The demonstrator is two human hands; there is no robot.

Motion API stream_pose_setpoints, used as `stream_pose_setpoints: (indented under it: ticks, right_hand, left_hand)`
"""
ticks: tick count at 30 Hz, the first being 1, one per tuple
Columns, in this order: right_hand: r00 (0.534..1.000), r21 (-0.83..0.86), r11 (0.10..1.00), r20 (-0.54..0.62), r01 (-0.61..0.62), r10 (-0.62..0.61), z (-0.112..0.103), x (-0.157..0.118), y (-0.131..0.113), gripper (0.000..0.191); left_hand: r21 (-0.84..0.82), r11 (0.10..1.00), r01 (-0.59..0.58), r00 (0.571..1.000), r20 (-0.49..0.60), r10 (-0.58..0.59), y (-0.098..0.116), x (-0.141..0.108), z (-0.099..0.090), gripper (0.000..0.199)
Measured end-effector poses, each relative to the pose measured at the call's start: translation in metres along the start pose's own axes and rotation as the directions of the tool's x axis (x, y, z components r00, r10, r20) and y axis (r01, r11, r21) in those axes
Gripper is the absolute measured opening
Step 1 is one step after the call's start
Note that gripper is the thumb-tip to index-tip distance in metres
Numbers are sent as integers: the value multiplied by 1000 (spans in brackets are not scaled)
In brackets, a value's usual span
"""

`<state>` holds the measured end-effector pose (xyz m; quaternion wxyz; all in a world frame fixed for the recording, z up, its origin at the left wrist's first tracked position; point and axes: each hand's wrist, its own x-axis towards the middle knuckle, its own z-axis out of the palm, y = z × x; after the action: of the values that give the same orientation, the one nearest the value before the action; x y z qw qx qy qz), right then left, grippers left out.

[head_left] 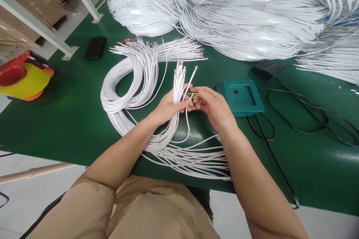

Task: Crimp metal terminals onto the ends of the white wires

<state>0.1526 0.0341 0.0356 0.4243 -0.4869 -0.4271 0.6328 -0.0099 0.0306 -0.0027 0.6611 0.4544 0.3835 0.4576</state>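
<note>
My left hand (167,107) is closed around a bundle of white cables (178,83), whose bare ends point up and away from me. One cable (192,78) leans apart from the rest, to the right. Close against the left fingertips, my right hand (215,109) is closed, with its fingers pinching a single cable (187,119). A small yellow-and-black piece (192,94) shows between the two hands; its kind is unclear. The held cables run down into a large loop (112,93) on the green table (70,119), with loose ends fanned out below my hands.
Large heaps of white cable (246,18) cover the back. A teal tray-like block (244,98) stands right of my right hand, near a black device (268,70) and looping black cords (300,126). A dark wallet-like object (94,48) and a yellow-red tape dispenser (26,78) are left.
</note>
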Motion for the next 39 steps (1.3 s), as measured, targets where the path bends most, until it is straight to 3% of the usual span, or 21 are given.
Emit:
stream_pose_setpoints:
  ticks: [4, 11, 14, 16, 18, 21, 23, 26, 29, 32, 35, 39]
  right_hand:
    - [998, 26, 998, 38, 55, -56, 2, 1, 5, 26]
    - [998, -16, 998, 17, 65, -64, 0, -1, 5, 19]
    - [994, -119, 987, 4, 109, -109, -1, -1, 4, 20]
    - [981, -277, 943, -18, 182, -194, -1, -1, 7, 17]
    - [936, -508, 810, -19, 295, -353, 0, -1, 12, 13]
    - [789, -821, 381, 130, 425, -600, 2, 0, 19, 22]
    - [720, -897, 90, 285, 433, -632, 2, 1, 21, 31]
    - [698, -901, -156, 414, 404, -584, -3, 5, 18, 31]
    - [723, -912, -233, 410, 337, -557, -12, 11, 12, 25]
    - [802, -927, -231, 373, 297, -467, -20, 17, 9, 22]
    - [845, -935, -199, 350, 293, -405, -24, 21, 7, 18]
    - [861, -945, -167, 325, 282, -391, -25, 23, 8, 21]
  left_hand:
    - [5, 1000, 18, 1000, -8, -18, -1, 0, 1, 65]
    - [-1, 1000, -21, 998, 51, 21, -3, 1, -2, 54]
    - [-19, 999, -43, 998, 52, 43, -4, 1, -3, 50]
    - [-31, 999, -45, 998, 47, 47, -4, 1, -2, 47]
    - [-48, 999, -22, 999, 42, 24, -2, 1, -1, 43]
    - [-106, 992, 69, 997, 25, -67, 1, 2, 0, 41]
    - [-153, 980, 125, 992, 9, -125, 2, 2, -1, 42]
    - [-138, 982, 133, 989, -40, -139, 1, 4, -3, 43]
    - [62, 995, 80, 988, -134, -71, -1, 7, -6, 41]
    - [262, 963, 70, 983, -181, -22, -3, 8, -6, 37]
    - [342, 937, 74, 980, -197, -6, -3, 10, -6, 36]
    - [393, 916, 82, 978, -208, 2, -4, 12, -6, 36]
